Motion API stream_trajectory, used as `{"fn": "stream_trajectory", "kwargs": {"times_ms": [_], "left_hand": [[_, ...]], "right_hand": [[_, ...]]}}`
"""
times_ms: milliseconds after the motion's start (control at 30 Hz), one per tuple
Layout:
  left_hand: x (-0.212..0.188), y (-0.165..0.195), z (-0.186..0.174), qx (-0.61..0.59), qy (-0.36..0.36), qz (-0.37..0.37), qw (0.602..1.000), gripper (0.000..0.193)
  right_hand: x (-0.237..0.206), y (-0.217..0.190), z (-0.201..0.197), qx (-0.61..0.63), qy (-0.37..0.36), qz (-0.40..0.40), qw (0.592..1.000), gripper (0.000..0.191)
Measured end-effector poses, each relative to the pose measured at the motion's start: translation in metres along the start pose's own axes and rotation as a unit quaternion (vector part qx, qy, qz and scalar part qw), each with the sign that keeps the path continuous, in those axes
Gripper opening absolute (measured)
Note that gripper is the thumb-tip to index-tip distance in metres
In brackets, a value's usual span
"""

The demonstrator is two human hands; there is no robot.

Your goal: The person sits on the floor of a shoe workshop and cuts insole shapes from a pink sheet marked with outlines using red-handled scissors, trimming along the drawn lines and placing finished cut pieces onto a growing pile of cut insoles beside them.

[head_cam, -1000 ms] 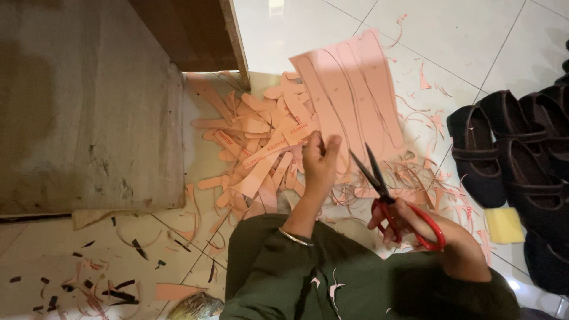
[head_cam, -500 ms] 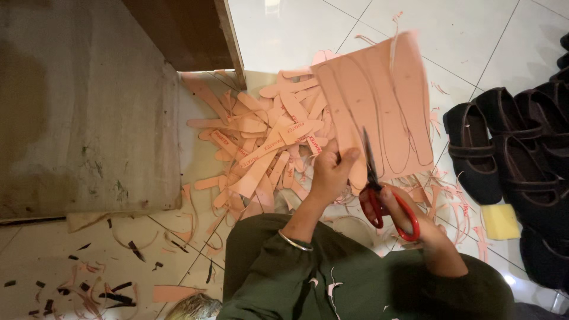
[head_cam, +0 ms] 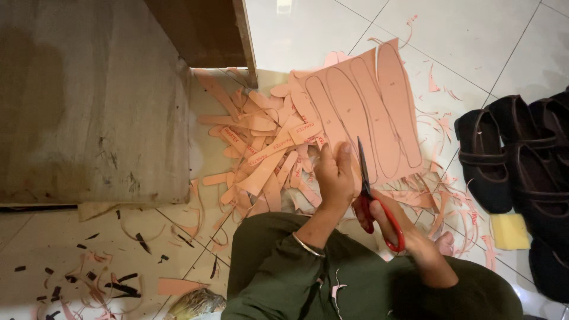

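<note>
My left hand [head_cam: 335, 175] grips the near edge of a pink sheet [head_cam: 361, 106] marked with long dark insole outlines, holding it tilted up off the floor. My right hand [head_cam: 396, 228] holds red-handled scissors [head_cam: 372, 195]. Their blades point away from me and enter the sheet's near edge, just right of my left thumb. A thin bangle sits on my left wrist. Left of the sheet lies a heap of cut pink insole shapes [head_cam: 261, 148] on the tiled floor.
Thin pink offcuts [head_cam: 441, 204] litter the tiles around the sheet. Black shoes [head_cam: 515, 160] stand in a row at the right, with a yellow sponge [head_cam: 510, 231] beside them. A worn wooden board [head_cam: 89, 101] fills the left. Dark scraps [head_cam: 89, 275] lie at lower left.
My left hand lifted the pink sheet and shifted it right. The scissors swung from lying off to the right to pointing straight ahead, blades now in the sheet's edge.
</note>
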State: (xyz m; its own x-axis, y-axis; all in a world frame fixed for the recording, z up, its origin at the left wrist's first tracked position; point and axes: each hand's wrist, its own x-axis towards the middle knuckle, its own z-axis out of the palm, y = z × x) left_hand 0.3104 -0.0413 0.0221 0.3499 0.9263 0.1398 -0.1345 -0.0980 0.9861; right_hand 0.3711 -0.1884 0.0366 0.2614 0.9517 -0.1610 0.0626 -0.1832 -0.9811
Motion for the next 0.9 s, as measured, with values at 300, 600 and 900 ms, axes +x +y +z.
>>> {"fn": "stream_trajectory", "kwargs": {"times_ms": [300,600,900], "left_hand": [[0.001,0.011,-0.002,0.007,0.036,0.087,0.996,0.034],[-0.001,0.007,-0.001,0.009,0.023,0.065,0.998,0.034],[0.001,0.008,-0.003,-0.014,0.008,0.045,0.999,0.033]], "right_hand": [[0.001,-0.019,0.006,-0.057,0.023,-0.041,0.997,0.075],[0.000,-0.025,0.010,-0.078,0.068,0.002,0.995,0.078],[-0.003,-0.008,0.007,-0.008,0.091,0.053,0.994,0.065]]}}
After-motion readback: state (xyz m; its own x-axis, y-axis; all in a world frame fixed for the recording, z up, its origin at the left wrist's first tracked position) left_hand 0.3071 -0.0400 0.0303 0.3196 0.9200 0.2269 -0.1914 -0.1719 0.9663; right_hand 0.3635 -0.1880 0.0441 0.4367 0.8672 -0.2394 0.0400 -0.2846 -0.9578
